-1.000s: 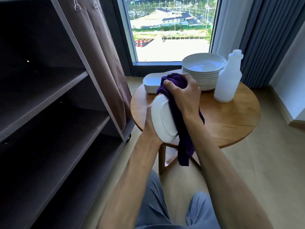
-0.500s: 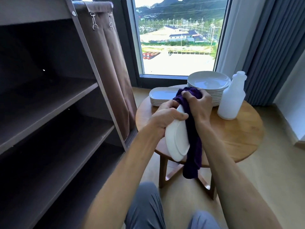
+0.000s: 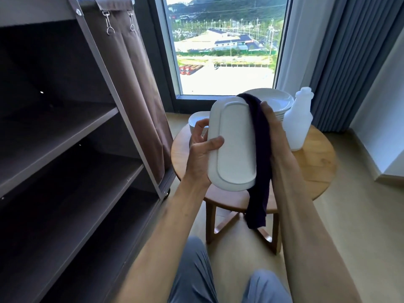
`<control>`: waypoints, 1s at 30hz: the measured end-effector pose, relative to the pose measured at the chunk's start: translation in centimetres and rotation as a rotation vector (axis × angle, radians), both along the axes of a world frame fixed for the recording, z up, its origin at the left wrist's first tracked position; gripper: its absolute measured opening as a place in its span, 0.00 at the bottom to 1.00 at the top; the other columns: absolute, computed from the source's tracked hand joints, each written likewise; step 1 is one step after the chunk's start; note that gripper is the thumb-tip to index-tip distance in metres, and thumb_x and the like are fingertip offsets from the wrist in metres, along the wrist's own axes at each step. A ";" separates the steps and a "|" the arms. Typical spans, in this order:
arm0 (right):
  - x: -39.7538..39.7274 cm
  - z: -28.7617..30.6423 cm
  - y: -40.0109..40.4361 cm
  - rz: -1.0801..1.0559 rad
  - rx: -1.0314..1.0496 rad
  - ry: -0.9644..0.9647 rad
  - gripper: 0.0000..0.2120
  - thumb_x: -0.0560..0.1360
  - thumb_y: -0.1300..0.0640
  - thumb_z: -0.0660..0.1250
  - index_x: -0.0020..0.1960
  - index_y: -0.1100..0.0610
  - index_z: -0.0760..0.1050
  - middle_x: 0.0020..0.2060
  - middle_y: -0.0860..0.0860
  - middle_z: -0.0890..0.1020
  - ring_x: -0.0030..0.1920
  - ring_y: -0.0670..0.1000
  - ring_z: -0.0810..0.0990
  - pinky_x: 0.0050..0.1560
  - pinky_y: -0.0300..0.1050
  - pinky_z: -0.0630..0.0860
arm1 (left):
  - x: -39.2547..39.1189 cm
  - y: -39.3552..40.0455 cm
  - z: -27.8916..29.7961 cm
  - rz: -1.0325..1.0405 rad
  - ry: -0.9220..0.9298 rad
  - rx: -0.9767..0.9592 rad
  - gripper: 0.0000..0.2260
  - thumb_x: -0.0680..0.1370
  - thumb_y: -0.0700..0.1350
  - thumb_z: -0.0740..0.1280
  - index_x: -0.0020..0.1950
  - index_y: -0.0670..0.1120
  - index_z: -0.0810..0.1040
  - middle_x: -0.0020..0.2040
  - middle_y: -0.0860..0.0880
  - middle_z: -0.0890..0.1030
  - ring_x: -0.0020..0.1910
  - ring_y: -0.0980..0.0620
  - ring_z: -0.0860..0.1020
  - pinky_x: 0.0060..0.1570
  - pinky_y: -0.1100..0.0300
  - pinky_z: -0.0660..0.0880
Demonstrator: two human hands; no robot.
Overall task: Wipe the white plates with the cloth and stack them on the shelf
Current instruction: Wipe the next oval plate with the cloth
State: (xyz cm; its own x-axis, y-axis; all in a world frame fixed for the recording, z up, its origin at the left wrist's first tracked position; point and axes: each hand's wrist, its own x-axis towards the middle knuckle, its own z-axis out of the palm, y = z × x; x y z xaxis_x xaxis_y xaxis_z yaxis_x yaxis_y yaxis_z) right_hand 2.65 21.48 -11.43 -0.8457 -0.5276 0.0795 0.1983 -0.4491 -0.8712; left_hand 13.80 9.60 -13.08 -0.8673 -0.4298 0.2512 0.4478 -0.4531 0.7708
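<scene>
A white oblong plate point(image 3: 232, 145) is held upright in front of me, its underside facing me. My left hand point(image 3: 200, 152) grips its left edge, thumb on the underside. My right hand point(image 3: 273, 130) is behind the plate's right edge with the dark purple cloth point(image 3: 261, 154), which drapes over the rim and hangs down. How its fingers lie is hidden. On the round wooden table point(image 3: 314, 167) stand a stack of round white plates point(image 3: 279, 103) and a stack of oblong plates point(image 3: 196, 121). The dark shelf unit point(image 3: 72, 136) is at my left.
A white plastic bottle point(image 3: 298, 121) stands on the table to the right of the plates. A brown curtain point(image 3: 135, 88) hangs on the shelf's side. Window and grey drapes are behind. My knees show at the bottom.
The plate has turned so its underside faces me and has risen. My left hand shifted its grip to the left edge. The cloth now lies along the right rim.
</scene>
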 end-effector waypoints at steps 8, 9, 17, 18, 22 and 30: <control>0.6 -0.9 1.0 -0.236 -0.032 -0.035 0.24 0.72 0.52 0.76 0.64 0.64 0.79 0.52 0.59 0.85 0.52 0.59 0.85 0.58 0.56 0.81 | -1.1 0.1 0.1 0.489 -0.414 -0.752 0.23 0.79 0.46 0.70 0.74 0.49 0.73 0.58 0.51 0.83 0.54 0.55 0.82 0.57 0.47 0.82; 0.9 -0.1 0.7 -0.259 -0.008 0.022 0.18 0.75 0.54 0.74 0.61 0.63 0.80 0.48 0.57 0.86 0.48 0.56 0.85 0.54 0.54 0.81 | -1.3 1.1 0.4 0.524 -0.481 -0.804 0.29 0.79 0.53 0.70 0.78 0.49 0.68 0.64 0.50 0.80 0.59 0.53 0.81 0.60 0.48 0.80; 3.7 1.3 -2.8 -0.195 0.238 0.405 0.11 0.80 0.43 0.64 0.45 0.40 0.84 0.53 0.49 0.86 0.56 0.51 0.84 0.62 0.52 0.79 | -1.7 3.6 2.4 0.062 -0.219 0.171 0.29 0.74 0.65 0.69 0.62 0.43 0.83 0.57 0.45 0.86 0.58 0.48 0.84 0.62 0.52 0.78; 3.5 1.1 -3.3 -0.249 0.310 0.500 0.10 0.79 0.41 0.64 0.45 0.41 0.83 0.58 0.49 0.83 0.60 0.51 0.81 0.65 0.53 0.76 | -1.5 3.7 2.2 0.095 -0.193 0.167 0.30 0.76 0.66 0.65 0.63 0.42 0.82 0.59 0.42 0.85 0.60 0.45 0.83 0.65 0.49 0.77; 2.6 0.3 -4.7 -0.483 0.386 0.688 0.15 0.76 0.45 0.67 0.58 0.54 0.76 0.55 0.50 0.81 0.54 0.51 0.81 0.58 0.52 0.76 | -0.8 3.1 2.1 0.039 -0.062 0.222 0.27 0.78 0.61 0.61 0.67 0.43 0.79 0.61 0.42 0.83 0.61 0.45 0.82 0.64 0.51 0.78; 4.0 1.5 -5.3 -0.201 0.384 0.771 0.12 0.78 0.49 0.66 0.49 0.55 0.83 0.50 0.49 0.81 0.52 0.45 0.79 0.57 0.45 0.75 | -1.3 1.6 3.6 0.137 0.038 0.251 0.08 0.77 0.48 0.66 0.45 0.43 0.77 0.43 0.46 0.75 0.44 0.51 0.75 0.52 0.58 0.74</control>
State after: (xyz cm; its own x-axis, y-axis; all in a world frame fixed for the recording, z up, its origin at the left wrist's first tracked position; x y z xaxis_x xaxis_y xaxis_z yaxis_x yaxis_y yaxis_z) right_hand 6.61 16.18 -9.94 -0.7094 -0.4825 0.5137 -0.5576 -0.0614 -0.8278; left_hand 12.47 11.23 -9.48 -0.7887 -0.5955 0.1528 0.5444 -0.5608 0.6238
